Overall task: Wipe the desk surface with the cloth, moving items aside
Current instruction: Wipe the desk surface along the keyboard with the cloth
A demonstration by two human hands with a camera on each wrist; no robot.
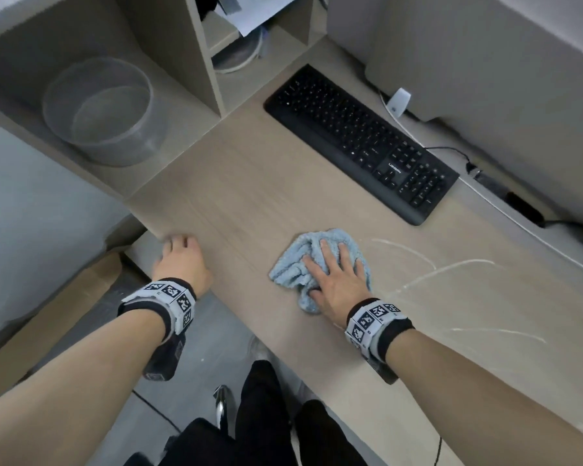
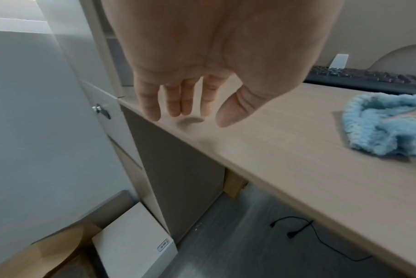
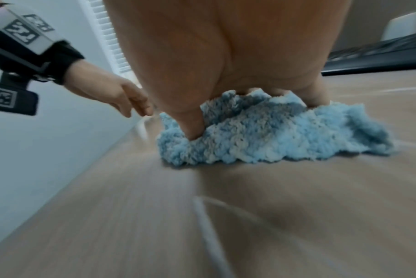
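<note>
A fluffy light-blue cloth [image 1: 295,264] [image 2: 383,122] [image 3: 273,135] lies bunched on the wooden desk [image 1: 249,183] near its front edge. My right hand [image 1: 337,274] [image 3: 226,56] lies flat on top of the cloth with fingers spread and straight, pressing it onto the wood. My left hand [image 1: 182,255] [image 2: 190,94] [image 3: 121,96] hovers at the desk's front left corner, fingers relaxed and hanging, holding nothing. Pale wet streaks [image 1: 451,267] curve across the desk to the right of the cloth.
A black keyboard [image 1: 360,142] sits diagonally at the back of the desk, with a small white device [image 1: 399,101] and cables behind it. A clear round container [image 1: 101,109] stands on the left shelf. Cardboard [image 1: 48,317] and a white box [image 2: 133,242] are on the floor.
</note>
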